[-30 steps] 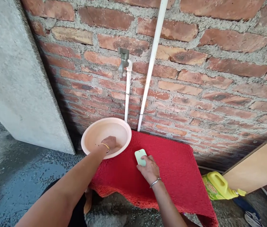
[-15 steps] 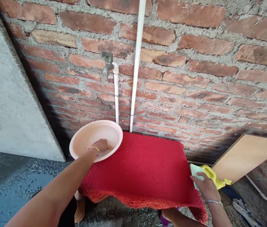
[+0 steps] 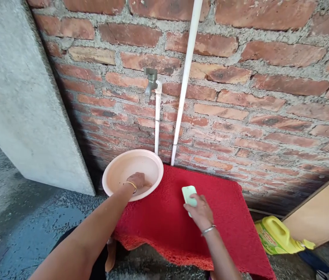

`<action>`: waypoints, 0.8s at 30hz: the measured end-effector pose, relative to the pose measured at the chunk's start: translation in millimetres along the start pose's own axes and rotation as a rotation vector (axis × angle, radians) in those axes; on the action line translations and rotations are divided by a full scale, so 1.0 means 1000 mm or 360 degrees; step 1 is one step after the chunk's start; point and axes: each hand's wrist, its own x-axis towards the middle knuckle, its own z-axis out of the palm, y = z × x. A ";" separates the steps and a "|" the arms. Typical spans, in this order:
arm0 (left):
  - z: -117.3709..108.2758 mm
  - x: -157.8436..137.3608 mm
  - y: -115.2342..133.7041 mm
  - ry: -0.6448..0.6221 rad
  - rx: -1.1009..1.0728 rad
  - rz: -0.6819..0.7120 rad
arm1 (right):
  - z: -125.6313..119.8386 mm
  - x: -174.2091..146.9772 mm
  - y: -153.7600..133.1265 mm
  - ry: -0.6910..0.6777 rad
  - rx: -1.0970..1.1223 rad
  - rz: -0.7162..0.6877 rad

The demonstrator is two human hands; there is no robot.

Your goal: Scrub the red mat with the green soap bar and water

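My left hand (image 3: 137, 180) reaches into a pale pink basin (image 3: 107, 184) holding water, at the mat's left end. Its fingers look curled and dip low, and whatever they hold is hidden. My right hand (image 3: 202, 212) grips a flat pale green piece with rounded corners (image 3: 188, 192); its underside is out of sight, so its kind is unclear. This piece is over the middle of a shaggy red mat (image 3: 225, 233), which drapes over a low support. The mat's front edge hangs down in folds.
A grey tap (image 3: 151, 81) on a white pipe juts from the brick wall (image 3: 269, 97) behind the basin. At the right stand a yellow jug (image 3: 278, 235) and a tan board (image 3: 316, 210). A concrete slab (image 3: 44, 116) leans at the left, above wet floor (image 3: 56, 214).
My right hand has moved left with the pale green piece, from beside the yellow jug to the mat's middle. My left hand stays in the basin. The view has shifted.
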 end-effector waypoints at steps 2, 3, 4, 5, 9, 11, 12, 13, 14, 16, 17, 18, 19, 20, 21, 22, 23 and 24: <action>0.001 0.001 -0.002 -0.0015 0.0009 0.0013 | 0.018 0.001 -0.038 -0.0053 -0.0020 -0.0096; 0.002 0.002 -0.003 -0.0026 0.0016 0.0021 | 0.025 0.003 -0.053 -0.0070 -0.0031 -0.0147; 0.003 0.004 -0.004 -0.0032 0.0021 0.0030 | 0.032 0.004 -0.063 -0.0086 -0.0043 -0.0194; 0.004 0.005 -0.005 -0.0035 0.0025 0.0037 | 0.037 0.006 -0.070 -0.0099 -0.0053 -0.0237; 0.007 0.010 -0.007 -0.0025 0.0034 0.0057 | 0.039 0.018 -0.066 -0.0110 -0.0068 -0.0270; 0.008 0.012 -0.007 -0.0006 0.0025 0.0064 | 0.029 0.023 -0.047 -0.0086 -0.0069 -0.0198; 0.008 0.012 -0.007 0.0004 0.0019 0.0067 | 0.022 0.024 -0.035 -0.0069 -0.0073 -0.0147; 0.008 0.012 -0.006 0.0013 0.0015 0.0068 | 0.014 0.026 -0.020 -0.0050 -0.0076 -0.0092; 0.007 0.011 -0.006 0.0019 0.0014 0.0067 | 0.004 0.027 -0.004 -0.0033 -0.0081 -0.0032; 0.005 0.009 -0.006 0.0014 0.0026 0.0055 | -0.016 0.028 0.031 0.0007 -0.0093 0.0092; 0.004 0.008 -0.005 0.0005 0.0038 0.0047 | -0.027 0.027 0.051 0.0026 -0.0101 0.0150; 0.003 0.007 -0.005 -0.0005 0.0052 0.0039 | -0.038 0.027 0.072 0.0049 -0.0107 0.0209; 0.003 0.006 -0.004 -0.0013 0.0066 0.0030 | -0.048 0.025 0.094 0.0077 -0.0109 0.0266; 0.002 0.004 -0.004 -0.0017 0.0077 0.0024 | -0.058 0.023 0.118 0.0113 -0.0113 0.0328; 0.001 0.003 -0.003 -0.0017 0.0084 0.0019 | -0.067 0.020 0.142 0.0155 -0.0118 0.0399; 0.000 0.002 -0.002 -0.0017 0.0086 0.0017 | -0.075 0.018 0.167 0.0202 -0.0118 0.0467; 0.000 0.001 -0.001 -0.0017 0.0085 0.0017 | -0.082 0.015 0.192 0.0251 -0.0117 0.0530; -0.001 0.000 0.000 -0.0021 0.0081 0.0018 | -0.088 0.012 0.215 0.0302 -0.0121 0.0585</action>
